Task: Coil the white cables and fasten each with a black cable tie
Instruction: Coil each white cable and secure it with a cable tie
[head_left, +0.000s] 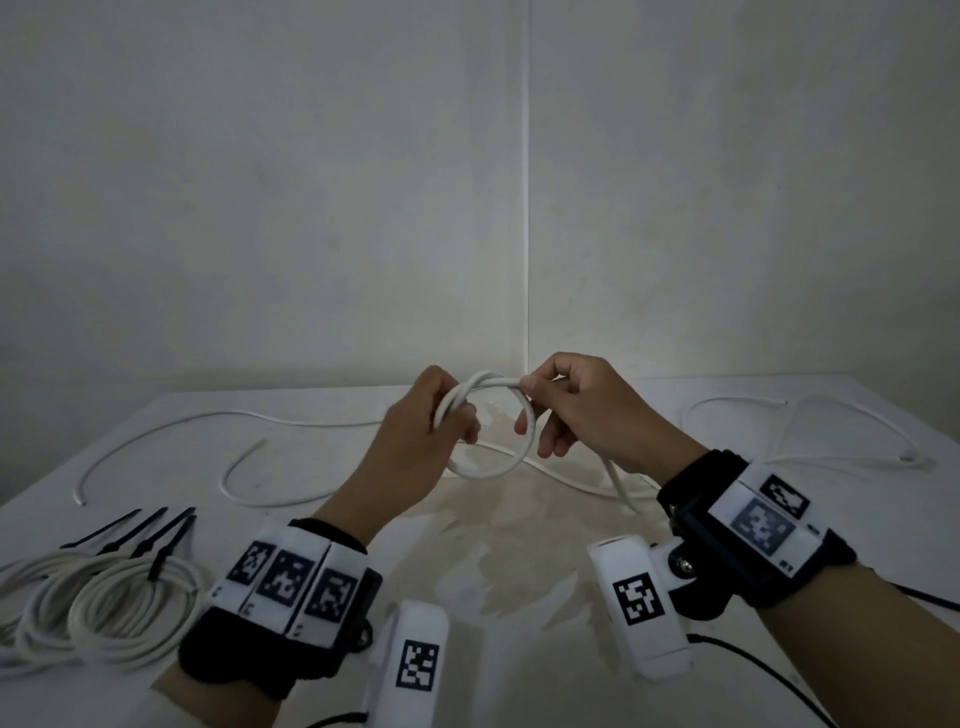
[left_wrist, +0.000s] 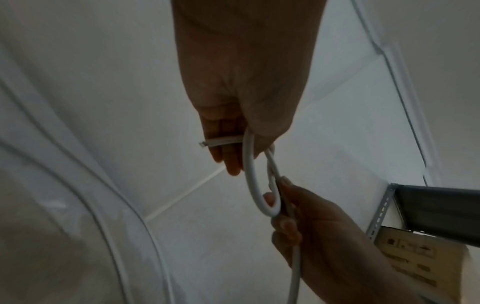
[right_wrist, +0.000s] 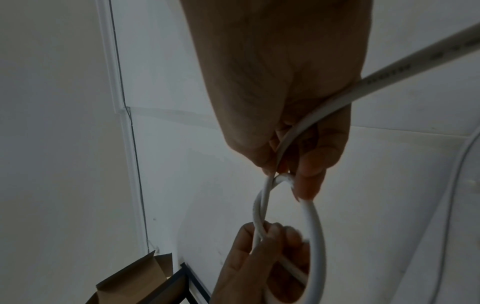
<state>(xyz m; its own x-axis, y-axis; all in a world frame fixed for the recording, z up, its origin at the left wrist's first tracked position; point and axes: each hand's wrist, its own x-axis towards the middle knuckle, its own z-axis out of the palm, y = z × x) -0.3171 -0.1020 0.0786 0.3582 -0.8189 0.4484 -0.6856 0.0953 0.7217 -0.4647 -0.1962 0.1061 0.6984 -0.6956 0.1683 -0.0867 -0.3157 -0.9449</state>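
Above the middle of the white table (head_left: 519, 561) I hold a white cable bent into one small loop (head_left: 491, 470). My left hand (head_left: 441, 415) grips the loop's left side, where two strands cross, and the cut end sticks out past its fingers (left_wrist: 207, 144). My right hand (head_left: 550, 410) pinches the loop's upper right between thumb and fingers, and the free length (head_left: 621, 486) trails down under its palm to the table. The loop (left_wrist: 253, 181) and the loop (right_wrist: 314, 226) also show in both wrist views. Several black cable ties (head_left: 130, 535) lie at the near left.
Coiled white cables (head_left: 104, 618), fastened with black ties, lie at the near left edge. Loose white cables run across the table: one on the left (head_left: 156, 436), one on the far right (head_left: 810, 415). Walls meet in a corner behind the table. A cardboard box (right_wrist: 135, 281) stands below.
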